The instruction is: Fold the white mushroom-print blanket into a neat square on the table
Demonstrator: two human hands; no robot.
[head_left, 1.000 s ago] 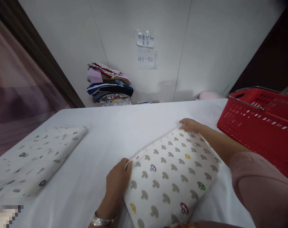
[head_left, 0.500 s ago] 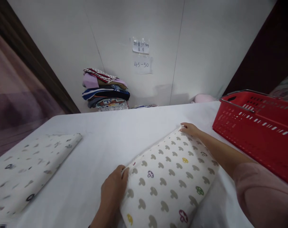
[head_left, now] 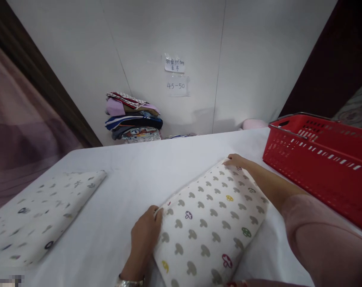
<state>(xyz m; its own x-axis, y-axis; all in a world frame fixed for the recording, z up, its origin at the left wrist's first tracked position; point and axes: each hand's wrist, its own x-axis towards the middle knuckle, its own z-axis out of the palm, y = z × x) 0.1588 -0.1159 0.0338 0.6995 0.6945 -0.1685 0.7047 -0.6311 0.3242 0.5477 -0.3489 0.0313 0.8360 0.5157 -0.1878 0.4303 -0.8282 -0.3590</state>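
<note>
A white cloth with grey and coloured mushroom prints lies folded at a slant in front of me. My left hand pinches its near-left corner between thumb and fingers. At the far-right corner, my right hand grips the same edge, so the upper edge runs straight between both hands. On the left of the table rests another folded white cloth, printed with small dark and grey shapes; neither hand touches it.
A red plastic basket with a metal handle stands on the white-covered table at the right. Behind the table's far edge is a stack of folded fabrics. Two paper notes hang on the wall; a curtain is at left.
Both hands keep their hold on the mushroom-print cloth, which lies almost as before. The view has shifted slightly, and a watch or bracelet on my left wrist now shows.
</note>
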